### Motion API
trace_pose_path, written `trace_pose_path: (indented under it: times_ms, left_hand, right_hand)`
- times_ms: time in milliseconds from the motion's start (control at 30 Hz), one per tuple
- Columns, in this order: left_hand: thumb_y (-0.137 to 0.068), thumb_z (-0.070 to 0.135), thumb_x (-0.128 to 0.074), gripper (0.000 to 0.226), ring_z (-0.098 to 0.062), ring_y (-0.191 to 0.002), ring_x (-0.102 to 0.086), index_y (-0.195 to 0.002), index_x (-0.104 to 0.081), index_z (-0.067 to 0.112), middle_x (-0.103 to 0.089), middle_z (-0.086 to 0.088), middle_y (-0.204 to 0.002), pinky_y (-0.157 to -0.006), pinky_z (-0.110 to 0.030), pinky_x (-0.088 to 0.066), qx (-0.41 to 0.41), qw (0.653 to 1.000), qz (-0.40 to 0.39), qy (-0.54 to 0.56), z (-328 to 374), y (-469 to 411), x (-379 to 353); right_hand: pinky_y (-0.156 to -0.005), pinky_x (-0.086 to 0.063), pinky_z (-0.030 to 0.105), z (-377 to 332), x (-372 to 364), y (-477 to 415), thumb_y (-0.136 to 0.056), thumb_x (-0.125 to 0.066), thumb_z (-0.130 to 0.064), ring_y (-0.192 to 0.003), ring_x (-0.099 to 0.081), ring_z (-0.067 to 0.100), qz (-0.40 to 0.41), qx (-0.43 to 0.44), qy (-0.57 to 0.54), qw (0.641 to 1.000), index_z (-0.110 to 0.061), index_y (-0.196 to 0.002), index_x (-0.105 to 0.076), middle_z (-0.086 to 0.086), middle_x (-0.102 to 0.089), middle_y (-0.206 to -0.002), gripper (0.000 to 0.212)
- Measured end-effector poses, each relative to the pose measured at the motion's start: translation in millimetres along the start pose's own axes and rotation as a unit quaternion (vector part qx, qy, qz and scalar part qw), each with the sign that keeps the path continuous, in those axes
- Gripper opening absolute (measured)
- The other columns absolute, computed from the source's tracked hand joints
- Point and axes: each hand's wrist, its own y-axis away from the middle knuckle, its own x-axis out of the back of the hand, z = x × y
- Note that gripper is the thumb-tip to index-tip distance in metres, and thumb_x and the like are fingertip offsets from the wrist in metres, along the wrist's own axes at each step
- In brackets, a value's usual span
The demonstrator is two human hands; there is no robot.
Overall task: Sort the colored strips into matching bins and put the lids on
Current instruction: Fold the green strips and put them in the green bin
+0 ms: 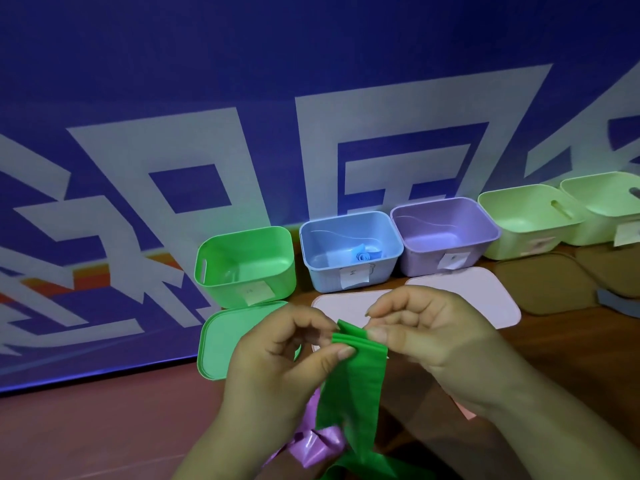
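— Is the green bin standing open at the top?
— Yes, it is gaping upward; the green lid is lying flat just near of it.
— What is hemming it in?
— The blue banner is rising close behind, and the blue bin is sitting just beside it on the right.

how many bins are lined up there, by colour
green bin: 1
blue bin: 1
purple bin: 1
pale green bins: 2
total: 5
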Motion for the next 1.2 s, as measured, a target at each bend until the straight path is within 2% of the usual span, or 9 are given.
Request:
trace_pose_path:
  times_ms: [133, 267, 433, 533, 700, 800, 1000, 1133, 1200]
  left_hand:
    - [-0.069, 0.03, -0.08, 0.024, -0.023, -0.077, -0.064, -0.09, -0.068, 0.033, -0.065, 0.0, -0.083, -0.071, -0.049, -0.054, -0.026, 0.999, 0.001, -0.025, -2.3, -0.3, -0.5]
    - [-0.07, 0.028, -0.08, 0.026, -0.024, -0.076, -0.065, -0.092, -0.068, 0.031, -0.065, -0.002, -0.093, -0.071, -0.048, -0.056, -0.034, 0.999, 0.009, -0.019, -3.3, 0.3, -0.7]
    - [-0.069, 0.03, -0.079, 0.028, -0.023, -0.076, -0.065, -0.095, -0.069, 0.033, -0.067, 0.001, -0.101, -0.069, -0.052, -0.059, -0.022, 0.999, 0.014, -0.021, -3.9, 1.2, -1.5]
    - [-0.07, 0.032, -0.078, 0.029, -0.022, -0.078, -0.066, -0.098, -0.07, 0.033, -0.068, 0.003, -0.098, -0.068, -0.052, -0.059, -0.019, 0.999, 0.01, -0.043, -2.9, 2.2, -1.2]
    - [-0.072, 0.034, -0.076, 0.026, -0.022, -0.081, -0.068, -0.097, -0.07, 0.038, -0.07, 0.003, -0.089, -0.073, -0.049, -0.058, -0.017, 0.998, 0.007, -0.066, -4.9, 3.9, -1.2]
    - [-0.073, 0.036, -0.074, 0.02, -0.02, -0.08, -0.068, -0.093, -0.069, 0.038, -0.07, 0.004, -0.083, -0.073, -0.044, -0.057, -0.015, 0.997, 0.002, -0.081, -6.5, 5.8, -0.7]
    - [-0.077, 0.041, -0.07, 0.018, -0.011, -0.084, -0.065, -0.096, -0.069, 0.042, -0.067, 0.011, -0.084, -0.073, -0.015, -0.048, -0.012, 0.991, -0.009, -0.133, -14.4, 11.0, -0.4]
    - [-0.08, 0.029, -0.075, 0.019, -0.006, -0.088, -0.067, -0.093, -0.072, 0.041, -0.071, 0.018, -0.089, -0.076, -0.01, -0.047, 0.022, 0.989, -0.032, -0.145, -29.2, 19.7, 0.7]
    - [-0.081, 0.026, -0.077, 0.014, -0.005, -0.086, -0.068, -0.088, -0.074, 0.038, -0.071, 0.019, -0.087, -0.075, -0.01, -0.048, 0.044, 0.988, -0.033, -0.142, -41.3, 25.5, -1.4]
  right_hand:
    - [-0.054, -0.048, 0.014, -0.2, -1.7, 0.8, -0.065, -0.078, -0.005, -0.061, -0.064, 0.007, -0.019, -0.024, -0.052, 0.998, -0.016, -0.075, -0.075, 0.005, -0.072, -0.072, 0.015]
    - [-0.061, -0.049, 0.021, 0.5, -1.8, 0.0, -0.066, -0.074, -0.014, -0.067, -0.065, 0.011, -0.026, -0.03, -0.043, 0.998, -0.024, -0.076, -0.077, 0.005, -0.073, -0.076, 0.014]
    - [-0.06, -0.048, 0.022, 3.2, -0.6, -0.5, -0.066, -0.074, -0.014, -0.066, -0.064, 0.012, -0.027, -0.033, -0.04, 0.998, -0.025, -0.074, -0.077, 0.006, -0.073, -0.076, 0.014]
    - [-0.064, -0.049, 0.026, 4.5, 0.0, -0.3, -0.066, -0.074, -0.014, -0.071, -0.064, 0.016, -0.03, -0.039, -0.037, 0.998, -0.024, -0.075, -0.076, 0.008, -0.073, -0.079, 0.014]
    - [-0.06, -0.051, 0.021, 7.8, 0.2, -0.9, -0.066, -0.074, -0.012, -0.07, -0.064, 0.015, -0.031, -0.034, -0.042, 0.998, -0.022, -0.076, -0.077, 0.009, -0.073, -0.079, 0.014]
    - [-0.059, -0.049, 0.019, 10.0, 0.1, -0.8, -0.066, -0.074, -0.013, -0.067, -0.061, 0.012, -0.03, -0.028, -0.035, 0.999, -0.023, -0.075, -0.077, 0.007, -0.072, -0.076, 0.014]
    - [-0.067, -0.048, 0.026, 15.9, 7.4, 1.9, -0.067, -0.075, -0.02, -0.069, -0.062, 0.014, -0.011, -0.034, 0.005, 0.999, -0.025, -0.079, -0.077, 0.007, -0.073, -0.079, 0.013]
    - [-0.071, -0.049, 0.029, 42.0, 28.5, 3.1, -0.078, -0.078, -0.005, -0.072, -0.066, 0.018, 0.052, -0.084, 0.019, 0.995, -0.014, -0.082, -0.075, 0.016, -0.075, -0.085, 0.01]
    - [-0.071, -0.05, 0.027, 70.3, 46.0, 3.1, -0.083, -0.074, -0.004, -0.074, -0.068, 0.016, 0.08, -0.113, 0.066, 0.988, -0.013, -0.087, -0.074, 0.013, -0.076, -0.086, 0.011]
